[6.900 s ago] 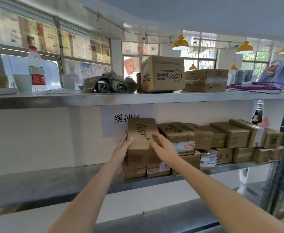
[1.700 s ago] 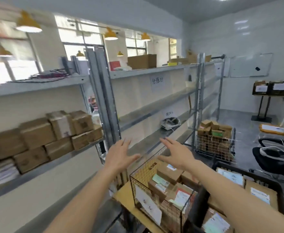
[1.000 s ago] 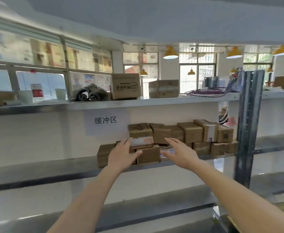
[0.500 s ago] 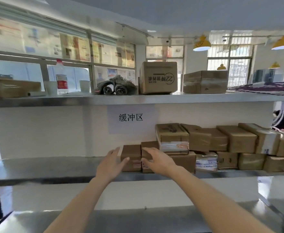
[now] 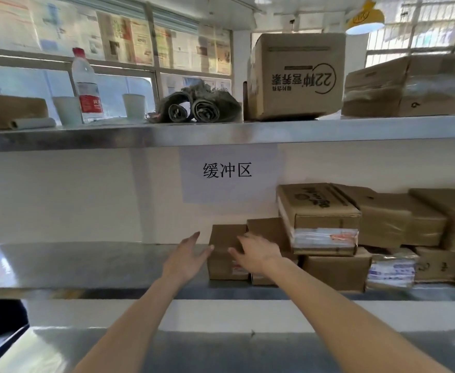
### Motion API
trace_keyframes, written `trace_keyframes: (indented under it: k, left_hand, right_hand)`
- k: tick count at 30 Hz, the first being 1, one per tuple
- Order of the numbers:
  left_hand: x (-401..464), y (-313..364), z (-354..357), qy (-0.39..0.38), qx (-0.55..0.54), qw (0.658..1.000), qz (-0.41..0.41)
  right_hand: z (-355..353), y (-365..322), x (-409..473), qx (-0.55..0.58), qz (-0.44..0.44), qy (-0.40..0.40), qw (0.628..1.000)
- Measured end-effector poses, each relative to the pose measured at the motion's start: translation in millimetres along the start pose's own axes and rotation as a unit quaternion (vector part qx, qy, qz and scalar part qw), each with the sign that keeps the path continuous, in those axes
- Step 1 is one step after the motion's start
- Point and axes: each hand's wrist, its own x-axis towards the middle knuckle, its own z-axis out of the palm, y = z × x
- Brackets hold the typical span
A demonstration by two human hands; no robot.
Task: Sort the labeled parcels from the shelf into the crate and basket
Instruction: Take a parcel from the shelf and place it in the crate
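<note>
A person's left hand (image 5: 187,258) and right hand (image 5: 256,255) reach with fingers spread toward a small cardboard parcel (image 5: 225,251) at the left end of a row of parcels on the middle steel shelf (image 5: 86,265); the left hand hangs just beside the parcel's left face, holding nothing, while the right hand lies over its front right corner, and whether it touches the cardboard cannot be told. The parcel's label is mostly hidden behind the right hand, only a red-and-white edge showing. A second small parcel (image 5: 269,232) stands just behind and to the right, partly covered by the same hand. Beside it, a larger printed box (image 5: 317,208) rests on a plastic-wrapped packet (image 5: 325,238). The row runs off the right edge of the view, blurred. On the wall above hangs a paper sign (image 5: 227,170) reading 缓冲区. The top shelf (image 5: 221,133) carries an upside-down carton (image 5: 296,76), a water bottle (image 5: 86,82), two cups and rolled cloth (image 5: 196,106)
</note>
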Motion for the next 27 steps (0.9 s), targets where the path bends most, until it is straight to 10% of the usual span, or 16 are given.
trace_keyframes:
  k: [14,27]
  left_hand:
    - [46,-46,-13,-0.109,-0.147,0.983,-0.032]
    - [34,-37,-40,-0.086,-0.466,0.881,-0.016]
  right_hand:
    - [26,-48,47,0.162,0.07,0.016,0.984]
    - [18,-78,27,0.342,0.093,0.175,0.918]
